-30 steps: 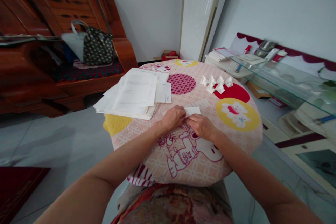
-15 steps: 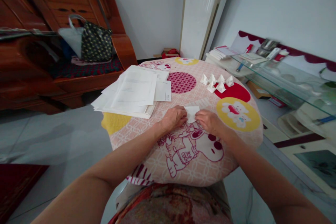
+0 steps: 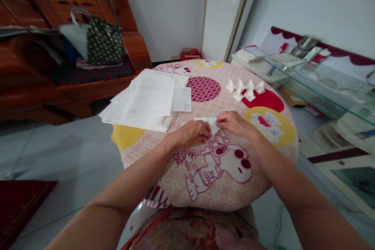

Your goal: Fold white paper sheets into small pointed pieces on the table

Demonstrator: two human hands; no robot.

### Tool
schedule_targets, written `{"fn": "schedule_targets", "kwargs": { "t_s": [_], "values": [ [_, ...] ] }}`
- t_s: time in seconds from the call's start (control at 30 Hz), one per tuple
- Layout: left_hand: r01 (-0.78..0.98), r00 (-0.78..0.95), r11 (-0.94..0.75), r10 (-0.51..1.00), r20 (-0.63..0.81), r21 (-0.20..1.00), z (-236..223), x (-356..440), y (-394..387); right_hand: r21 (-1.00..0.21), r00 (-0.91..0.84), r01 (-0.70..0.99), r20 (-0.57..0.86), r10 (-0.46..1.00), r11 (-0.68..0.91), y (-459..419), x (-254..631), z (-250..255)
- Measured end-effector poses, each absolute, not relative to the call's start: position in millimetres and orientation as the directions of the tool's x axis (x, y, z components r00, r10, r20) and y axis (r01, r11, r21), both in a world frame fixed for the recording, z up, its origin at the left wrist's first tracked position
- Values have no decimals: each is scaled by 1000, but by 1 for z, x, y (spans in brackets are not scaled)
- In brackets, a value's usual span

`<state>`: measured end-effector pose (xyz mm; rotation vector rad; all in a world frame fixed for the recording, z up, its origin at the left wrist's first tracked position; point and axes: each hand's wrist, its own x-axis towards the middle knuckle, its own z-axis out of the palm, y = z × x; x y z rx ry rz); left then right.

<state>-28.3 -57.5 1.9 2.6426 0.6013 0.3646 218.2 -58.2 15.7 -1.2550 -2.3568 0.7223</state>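
A small white piece of paper (image 3: pixel 211 122) lies on the round table with a pink cartoon cloth (image 3: pixel 205 172). My left hand (image 3: pixel 193 132) presses on the paper's left side with curled fingers. My right hand (image 3: pixel 234 122) pinches its right edge, fingers together. Several small folded white paper shapes (image 3: pixel 245 88) sit in a cluster farther back on the right. A loose stack of white sheets (image 3: pixel 143 103) lies at the table's left.
A wooden bench (image 3: pixel 58 54) with a dotted handbag (image 3: pixel 102 41) stands at the left. A tall white appliance (image 3: pixel 222 11) is at the back. A glass shelf (image 3: pixel 322 82) with books and small items runs along the right.
My right hand has moved up and to the right along the paper, folding part of it. The paper now looks narrower. The view has shifted slightly.
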Motion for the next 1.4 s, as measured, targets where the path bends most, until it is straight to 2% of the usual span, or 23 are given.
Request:
{"fn": "schedule_targets", "kwargs": {
  "t_s": [0.1, 0.3, 0.53, 1.4],
  "values": [
    [277, 919, -843, 373, 129, 461, 1, -29, -56, -600, -534, 639, 105, 839, 482, -53, 215, 13],
    [246, 917, -833, 366, 160, 496, 2, -32, -53, -571, -541, 599, 228, 809, 562, -47, 207, -2],
    [213, 924, -841, 339, 177, 497, 2, -33, -52, -547, -478, 611, 320, 818, 572, -54, 200, -14],
    [273, 917, -808, 383, 112, 522, 6, -36, -52, -574, -306, 699, 299, 904, 427, -58, 185, -17]
  ]
}}
